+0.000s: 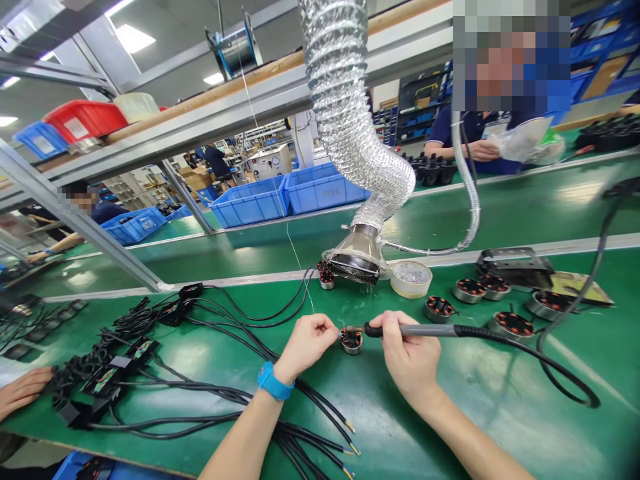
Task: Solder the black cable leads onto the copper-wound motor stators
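Pinching thin wire (301,269) in closed left hand (310,340), near cables (170,385). Gripping soldering iron (430,330) in curled right hand (411,353), at motor (352,343) short of bench rail (260,277).

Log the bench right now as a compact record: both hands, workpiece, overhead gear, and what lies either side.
Left hand: pinching thin wire beside the stator
Right hand: gripping soldering iron, tip at the stator
Workpiece: small motor stator, upright on green bench
Overhead: foil exhaust duct, wire spool
Left side: black cables
Right side: more stators, round tub
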A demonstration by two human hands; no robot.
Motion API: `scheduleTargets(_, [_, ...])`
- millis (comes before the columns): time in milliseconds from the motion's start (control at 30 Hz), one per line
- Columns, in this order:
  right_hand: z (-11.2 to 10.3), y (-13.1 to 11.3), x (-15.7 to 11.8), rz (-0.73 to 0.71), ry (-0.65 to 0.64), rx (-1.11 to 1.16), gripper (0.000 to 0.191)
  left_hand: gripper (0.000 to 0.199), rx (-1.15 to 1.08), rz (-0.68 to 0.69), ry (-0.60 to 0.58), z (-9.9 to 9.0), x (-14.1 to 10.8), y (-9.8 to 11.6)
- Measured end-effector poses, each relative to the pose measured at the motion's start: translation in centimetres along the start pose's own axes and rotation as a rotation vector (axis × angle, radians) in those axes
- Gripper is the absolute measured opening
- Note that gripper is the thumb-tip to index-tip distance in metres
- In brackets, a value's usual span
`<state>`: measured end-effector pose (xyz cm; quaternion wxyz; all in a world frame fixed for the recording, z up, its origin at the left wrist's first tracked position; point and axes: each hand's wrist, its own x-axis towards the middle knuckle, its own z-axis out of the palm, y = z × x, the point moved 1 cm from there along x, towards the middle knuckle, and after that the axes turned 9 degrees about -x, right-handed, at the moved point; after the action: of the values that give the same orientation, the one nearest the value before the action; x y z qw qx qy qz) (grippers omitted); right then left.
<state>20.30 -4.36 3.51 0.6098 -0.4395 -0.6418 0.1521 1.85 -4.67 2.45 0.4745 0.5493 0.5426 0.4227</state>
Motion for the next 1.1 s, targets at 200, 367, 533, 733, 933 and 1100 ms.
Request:
scheduleTargets(200, [-0.1,0.1,-0.1,-0.014,0.021,-0.008,0.030,0.017,0.010,-0.021,-0.001,0.1,-0.1,0.0])
scheduleTargets(367, [0.1,-0.2,-0.3,-0.009,0.023,0.051,0.030,0.019,0.052,0.001,-0.018,0.0,-0.2,-0.1])
scheduleTargets(533, [0.4,0.2,-0.5,0.028,-0.003,0.061,0.030,0.022,0.060,0.006,-0.045,0.1,0.0,-0.4])
scheduleTargets(733, [0.8,0.4,-0.6,0.049,-0.143,0.085,0.020,0.019,0.059,0.014,-0.042,0.3,0.0,-0.4])
scheduleTargets(933, [1.1,0.5,-0.7,-0.037,-0.288,0.072,0.024,0.023,0.053,0.029,-0.047,0.3,0.0,-0.4])
scheduleTargets(1100, [1.7,0.9,-1.0,-0.071,-0.407,0.118,0.049,0.023,0.048,0.021,-0.045,0.3,0.0,-0.4])
